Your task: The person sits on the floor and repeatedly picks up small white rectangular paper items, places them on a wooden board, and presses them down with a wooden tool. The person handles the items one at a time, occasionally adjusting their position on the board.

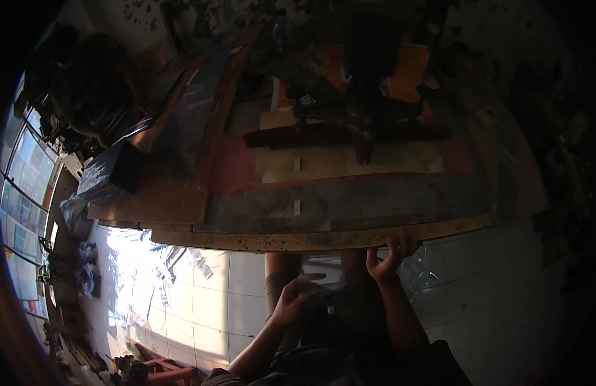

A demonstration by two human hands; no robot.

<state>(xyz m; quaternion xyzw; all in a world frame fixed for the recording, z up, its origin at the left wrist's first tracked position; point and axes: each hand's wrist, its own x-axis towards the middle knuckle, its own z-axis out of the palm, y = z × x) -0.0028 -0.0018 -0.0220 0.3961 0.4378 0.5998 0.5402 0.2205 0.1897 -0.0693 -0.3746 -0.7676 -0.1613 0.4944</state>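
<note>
My left hand point(290, 303) is over my lap, below the table's front edge, its index finger stretched out. Between its fingers seems to be a thin see-through plastic piece point(322, 291), dim and blurred. My right hand point(391, 256) is at the wooden front edge point(298, 242) of the table, fingers bent and apart, holding nothing I can see. Two small pale rectangular pieces lie on the tabletop in front of me, the nearer piece point(297, 207) close to the edge and the farther piece point(297, 164) on a tan sheet point(401, 165).
A dark metal machine point(359, 119) with spreading arms stands on the table. A dark block-like stack point(110, 172) sits at the left corner, with another person point(92, 90) beyond it. Scraps point(175, 260) litter the sunlit floor; a clear plastic bag point(421, 273) lies right.
</note>
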